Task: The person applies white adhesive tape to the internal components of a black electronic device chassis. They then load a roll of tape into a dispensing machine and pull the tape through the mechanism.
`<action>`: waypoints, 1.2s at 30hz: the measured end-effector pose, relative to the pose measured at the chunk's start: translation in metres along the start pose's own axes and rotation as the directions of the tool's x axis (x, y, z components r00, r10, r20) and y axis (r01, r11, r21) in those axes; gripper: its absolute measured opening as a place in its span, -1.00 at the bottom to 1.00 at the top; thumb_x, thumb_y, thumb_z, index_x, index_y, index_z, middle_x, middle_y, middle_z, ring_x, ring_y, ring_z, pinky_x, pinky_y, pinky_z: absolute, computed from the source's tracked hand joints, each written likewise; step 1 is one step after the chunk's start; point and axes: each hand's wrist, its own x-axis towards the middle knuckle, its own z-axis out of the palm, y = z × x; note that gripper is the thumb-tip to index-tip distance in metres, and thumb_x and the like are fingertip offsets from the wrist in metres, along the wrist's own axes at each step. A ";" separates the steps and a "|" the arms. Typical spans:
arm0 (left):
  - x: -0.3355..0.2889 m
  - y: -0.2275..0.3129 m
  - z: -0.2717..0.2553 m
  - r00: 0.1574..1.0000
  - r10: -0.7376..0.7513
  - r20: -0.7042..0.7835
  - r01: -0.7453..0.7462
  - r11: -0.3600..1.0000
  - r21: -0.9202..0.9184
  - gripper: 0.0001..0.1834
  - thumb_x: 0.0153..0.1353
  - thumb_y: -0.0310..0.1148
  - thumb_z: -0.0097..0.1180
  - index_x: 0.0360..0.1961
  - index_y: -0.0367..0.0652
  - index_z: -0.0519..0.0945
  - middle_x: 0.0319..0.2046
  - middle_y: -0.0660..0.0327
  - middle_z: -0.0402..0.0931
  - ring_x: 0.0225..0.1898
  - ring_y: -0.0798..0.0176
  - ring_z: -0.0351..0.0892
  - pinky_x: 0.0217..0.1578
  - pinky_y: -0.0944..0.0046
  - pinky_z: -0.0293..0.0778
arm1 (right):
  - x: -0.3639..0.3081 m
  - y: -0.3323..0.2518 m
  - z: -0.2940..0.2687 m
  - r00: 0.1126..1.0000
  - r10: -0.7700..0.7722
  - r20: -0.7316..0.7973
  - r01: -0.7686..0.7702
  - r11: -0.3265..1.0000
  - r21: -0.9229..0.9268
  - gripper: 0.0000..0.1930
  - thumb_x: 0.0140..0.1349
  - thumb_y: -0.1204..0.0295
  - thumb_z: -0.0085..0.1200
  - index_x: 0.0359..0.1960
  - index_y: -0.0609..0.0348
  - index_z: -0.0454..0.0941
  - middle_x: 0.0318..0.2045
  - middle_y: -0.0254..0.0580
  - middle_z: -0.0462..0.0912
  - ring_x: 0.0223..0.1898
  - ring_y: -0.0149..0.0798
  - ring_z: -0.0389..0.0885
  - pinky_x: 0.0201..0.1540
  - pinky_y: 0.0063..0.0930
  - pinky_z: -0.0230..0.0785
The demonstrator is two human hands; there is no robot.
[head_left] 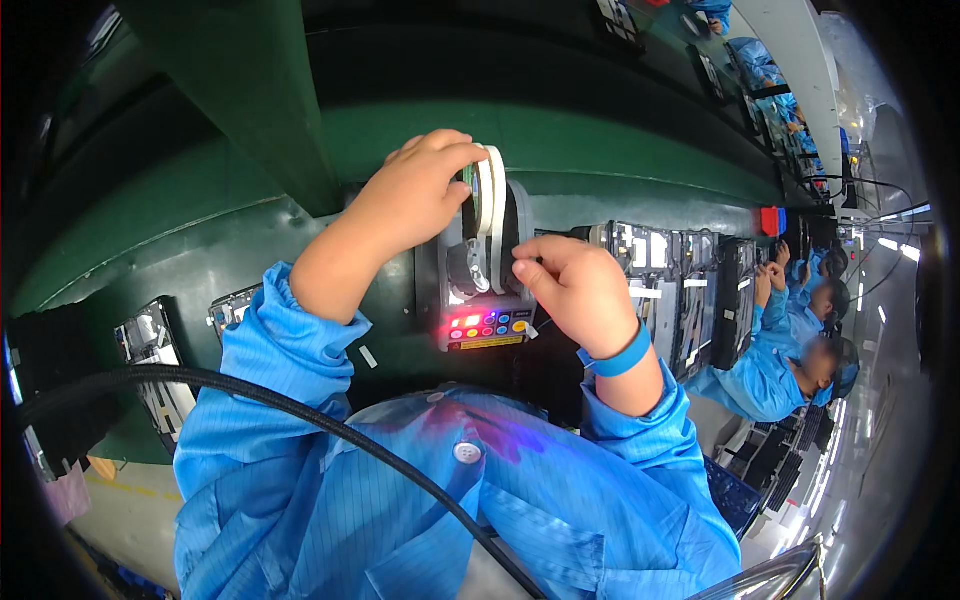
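An automatic tape dispenser (pixel 484 328) with a lit button panel stands in front of me. Upright in its top sits a roll of white tape (pixel 498 190). Curled over the far left side of that roll is my left hand (pixel 425 188), its fingertips and thumb holding the rim. To the right of the dispenser, my right hand (pixel 580 290) has thumb and forefinger pinched together close to the machine's side. Whatever lies between those fingertips is too small to make out. A blue band circles my right wrist.
Opened device housings (pixel 640 250) line the green bench on the right, with another housing (pixel 155 350) at the left. A small white strip (pixel 369 357) lies left of the dispenser. A black cable (pixel 300 408) crosses before me. Co-workers in blue (pixel 765 385) sit farther right.
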 end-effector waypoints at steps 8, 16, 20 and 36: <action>0.004 0.003 0.006 0.998 0.052 -0.039 -0.047 0.993 0.111 -0.61 0.06 -0.46 0.08 -0.02 -0.11 0.48 0.09 0.11 0.40 0.15 0.01 0.32 0.15 0.09 0.21 | 0.006 0.002 0.024 0.999 -0.027 -0.032 0.030 0.997 0.078 -0.86 0.09 0.40 0.07 -0.34 0.12 0.61 -0.43 -0.07 0.60 -0.34 -0.02 0.58 -0.28 -0.23 0.43; 0.005 0.007 0.004 1.000 0.021 -0.013 -0.020 0.997 0.068 -0.63 0.08 -0.40 0.09 -0.03 -0.14 0.48 0.06 0.08 0.42 0.13 -0.01 0.34 0.15 0.08 0.22 | 0.015 0.014 0.028 0.976 0.213 -0.045 -0.202 0.963 0.177 -0.82 0.02 0.34 0.14 -0.39 0.17 0.59 -0.51 -0.10 0.60 -0.43 -0.09 0.59 -0.35 -0.28 0.41; 0.003 0.008 0.004 1.000 0.018 -0.021 -0.016 0.997 0.072 -0.63 0.08 -0.39 0.09 -0.03 -0.14 0.48 0.07 0.07 0.42 0.13 -0.02 0.35 0.14 0.08 0.22 | 0.017 0.014 0.029 0.978 0.206 -0.034 -0.198 0.965 0.174 -0.78 -0.01 0.37 0.15 -0.32 0.18 0.56 -0.56 -0.14 0.59 -0.48 -0.08 0.59 -0.37 -0.28 0.42; 0.001 0.017 0.005 0.979 0.176 -0.105 -0.159 0.975 0.154 -0.64 0.07 -0.40 0.11 -0.05 -0.13 0.51 0.09 0.09 0.38 0.19 -0.03 0.24 0.14 0.05 0.20 | 0.011 0.020 0.032 0.991 -0.088 0.102 0.101 0.987 -0.122 -0.94 -0.12 0.52 0.10 -0.55 0.15 0.48 -0.47 -0.12 0.55 -0.36 -0.02 0.54 -0.31 -0.20 0.40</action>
